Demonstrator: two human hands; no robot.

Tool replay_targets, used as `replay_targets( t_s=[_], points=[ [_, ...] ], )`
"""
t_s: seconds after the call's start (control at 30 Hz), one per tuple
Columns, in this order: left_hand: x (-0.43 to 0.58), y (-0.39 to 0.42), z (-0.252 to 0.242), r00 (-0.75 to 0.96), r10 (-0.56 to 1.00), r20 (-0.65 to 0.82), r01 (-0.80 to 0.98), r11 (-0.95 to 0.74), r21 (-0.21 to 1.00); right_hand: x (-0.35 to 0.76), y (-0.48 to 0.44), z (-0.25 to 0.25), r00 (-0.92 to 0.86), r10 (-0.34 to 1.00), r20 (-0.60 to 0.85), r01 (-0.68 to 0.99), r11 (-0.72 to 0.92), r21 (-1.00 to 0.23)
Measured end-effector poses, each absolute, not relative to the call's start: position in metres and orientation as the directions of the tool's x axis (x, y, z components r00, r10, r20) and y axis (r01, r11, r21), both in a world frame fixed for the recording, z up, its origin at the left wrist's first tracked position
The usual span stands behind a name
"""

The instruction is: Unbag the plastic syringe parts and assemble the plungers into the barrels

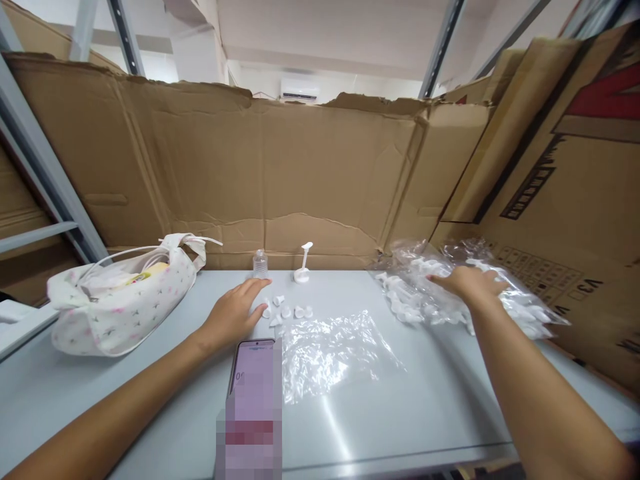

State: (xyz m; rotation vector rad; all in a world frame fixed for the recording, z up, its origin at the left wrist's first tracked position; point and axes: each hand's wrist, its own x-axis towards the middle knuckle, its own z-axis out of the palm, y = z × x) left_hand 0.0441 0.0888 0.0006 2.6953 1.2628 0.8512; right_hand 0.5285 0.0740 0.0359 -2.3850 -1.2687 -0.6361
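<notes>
My left hand (236, 311) reaches over the tabletop with thumb and fingers apart, nothing in it. Right beside its fingertips lie several small white plastic pieces (285, 311). A flat, crinkled clear plastic bag (340, 357) rests to the right of these pieces. My right hand (470, 283) is spread over clear bags of white plastic parts (415, 293) at the right; whether it touches them I cannot tell. Near the back, a white stand-like piece (302, 265) is upright on a round base, with a small clear bottle (260, 265) to its left.
A phone (254, 393) lies at the front of the grey table (180, 413), partly pixelated. A white patterned cloth bag (125, 307) sits at the left. Cardboard walls (280, 173) enclose the back and right side, with metal shelf posts (45, 153) at the edges.
</notes>
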Motion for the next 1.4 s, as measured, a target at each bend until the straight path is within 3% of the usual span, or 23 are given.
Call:
replay_targets(
  t_s=[0.1, 0.23, 0.33, 0.43, 0.63, 0.73, 0.87, 0.93, 1.03, 1.2, 1.4],
  points=[
    [0.049, 0.085, 0.001, 0.539, 0.704, 0.463, 0.687, -0.685, 0.243, 0.52, 0.072, 0.037, 0.512, 0.718, 0.471, 0.838, -0.539, -0.088],
    [0.054, 0.078, 0.002, 0.557, 0.67, 0.491, 0.647, -0.72, 0.251, 0.495, 0.07, 0.044, 0.37, 0.818, 0.44, 0.92, -0.388, -0.053],
    [0.059, 0.067, 0.006, 0.566, 0.638, 0.522, 0.592, -0.755, 0.282, 0.465, 0.067, 0.049, 0.189, 0.866, 0.463, 0.979, -0.201, -0.025],
    [0.064, 0.053, 0.013, 0.549, 0.623, 0.557, 0.524, -0.776, 0.352, 0.429, 0.059, 0.054, -0.036, 0.823, 0.567, 0.994, 0.089, -0.067],
    [0.062, 0.039, 0.025, 0.325, 0.656, 0.682, 0.393, -0.749, 0.533, 0.355, 0.038, 0.053, -0.339, 0.743, 0.577, 0.846, 0.509, -0.158],
    [0.054, 0.047, 0.024, 0.215, 0.819, 0.533, 0.267, -0.574, 0.774, 0.329, 0.033, 0.037, -0.441, 0.671, 0.596, 0.781, 0.614, -0.114],
    [0.042, 0.059, 0.021, 0.419, 0.888, 0.188, 0.26, -0.315, 0.913, 0.312, 0.031, 0.01, -0.548, 0.579, 0.604, 0.719, 0.695, -0.015],
    [0.038, 0.061, 0.019, 0.547, 0.833, 0.085, 0.266, -0.269, 0.926, 0.31, 0.03, 0.001, -0.576, 0.54, 0.613, 0.691, 0.722, 0.013],
    [0.038, 0.06, 0.019, 0.636, 0.769, 0.058, 0.284, -0.303, 0.91, 0.308, 0.029, -0.006, -0.591, 0.492, 0.64, 0.671, 0.74, 0.051],
    [0.044, 0.052, 0.018, 0.607, 0.778, 0.164, 0.439, -0.5, 0.746, 0.305, 0.027, -0.008, -0.616, 0.424, 0.664, 0.656, 0.742, 0.135],
    [0.048, 0.048, 0.009, 0.571, 0.754, 0.325, 0.492, -0.632, 0.599, 0.304, 0.025, -0.007, -0.577, 0.38, 0.723, 0.673, 0.723, 0.157]
  ],
)
